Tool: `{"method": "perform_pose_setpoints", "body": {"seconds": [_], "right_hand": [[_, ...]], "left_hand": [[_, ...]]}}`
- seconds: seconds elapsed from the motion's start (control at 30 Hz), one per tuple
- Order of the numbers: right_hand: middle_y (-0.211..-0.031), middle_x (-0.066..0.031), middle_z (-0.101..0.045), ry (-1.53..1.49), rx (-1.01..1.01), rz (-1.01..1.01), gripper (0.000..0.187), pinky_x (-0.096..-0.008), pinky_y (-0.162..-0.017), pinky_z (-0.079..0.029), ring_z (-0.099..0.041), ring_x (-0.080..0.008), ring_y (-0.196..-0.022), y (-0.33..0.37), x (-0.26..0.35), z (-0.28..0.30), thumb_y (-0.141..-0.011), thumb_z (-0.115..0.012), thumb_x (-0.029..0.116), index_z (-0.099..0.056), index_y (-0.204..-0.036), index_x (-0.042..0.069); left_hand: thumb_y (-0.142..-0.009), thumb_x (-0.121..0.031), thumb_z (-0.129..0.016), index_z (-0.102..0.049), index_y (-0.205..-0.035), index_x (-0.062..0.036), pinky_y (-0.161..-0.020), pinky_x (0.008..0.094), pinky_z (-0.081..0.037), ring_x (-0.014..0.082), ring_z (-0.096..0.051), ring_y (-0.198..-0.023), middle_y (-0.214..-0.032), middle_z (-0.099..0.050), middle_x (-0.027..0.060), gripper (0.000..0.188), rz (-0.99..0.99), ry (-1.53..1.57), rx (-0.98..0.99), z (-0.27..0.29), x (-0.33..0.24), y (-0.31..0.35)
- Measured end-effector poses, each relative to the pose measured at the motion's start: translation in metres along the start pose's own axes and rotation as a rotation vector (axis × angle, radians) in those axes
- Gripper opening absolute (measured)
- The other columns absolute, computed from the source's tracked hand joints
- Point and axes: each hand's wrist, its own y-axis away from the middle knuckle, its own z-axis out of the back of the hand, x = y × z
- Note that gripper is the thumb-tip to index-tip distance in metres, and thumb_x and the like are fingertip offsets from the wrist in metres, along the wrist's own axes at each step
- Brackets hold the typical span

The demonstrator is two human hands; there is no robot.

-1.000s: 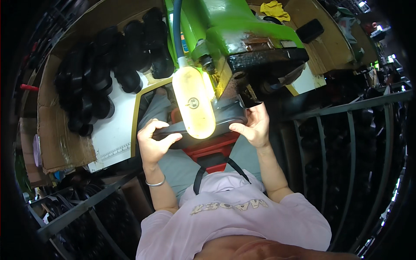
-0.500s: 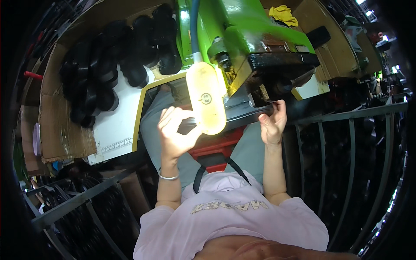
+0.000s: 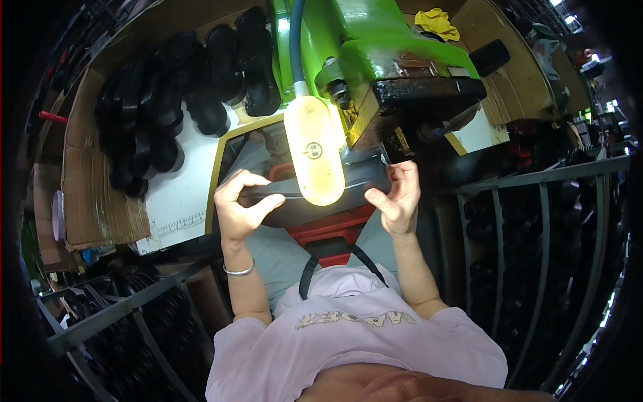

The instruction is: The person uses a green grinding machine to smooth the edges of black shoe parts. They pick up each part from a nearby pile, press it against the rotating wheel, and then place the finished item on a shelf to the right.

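Note:
A long black shoe sole (image 3: 278, 194) is held level in front of me, below the green machine (image 3: 402, 57). My left hand (image 3: 242, 209) is closed on its left end, thumb at the near side and fingers over the far side. At the other end, my right hand (image 3: 396, 201) grips the sole close under the dark machine head (image 3: 429, 100), thumb toward me. A lit yellow lamp (image 3: 315, 161) on a blue-grey neck hangs over the middle of the sole and hides part of it.
Several black soles (image 3: 164, 100) fill a cardboard box (image 3: 107, 201) at left, beside a white board (image 3: 177, 201) with a ruler strip. Metal racks (image 3: 542, 177) flank me. A yellow cloth (image 3: 437, 24) lies at the back right, near a black sole (image 3: 490, 57).
Both hands have moved left with the sole. More of it shows now, and its right end sits closer to the lamp. The lamp has shifted slightly left.

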Motion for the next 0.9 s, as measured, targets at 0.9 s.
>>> {"method": "perform_pose_setpoints", "body": {"seconds": [0.9], "right_hand": [[-0.109, -0.0122, -0.058, 0.013, 0.104, -0.049, 0.061, -0.0307, -0.086, -0.052, -0.060, -0.0190, -0.098, 0.007, -0.017, -0.006, -0.071, -0.079, -0.007, -0.043, -0.120, 0.001]], "left_hand": [[-0.069, -0.007, -0.085, -0.060, -0.086, -0.0001, -0.059, 0.0218, -0.039, 0.0092, -0.050, -0.066, -0.075, -0.055, 0.0016, 0.030, 0.104, -0.005, -0.119, -0.006, 0.024, 0.076]]}}
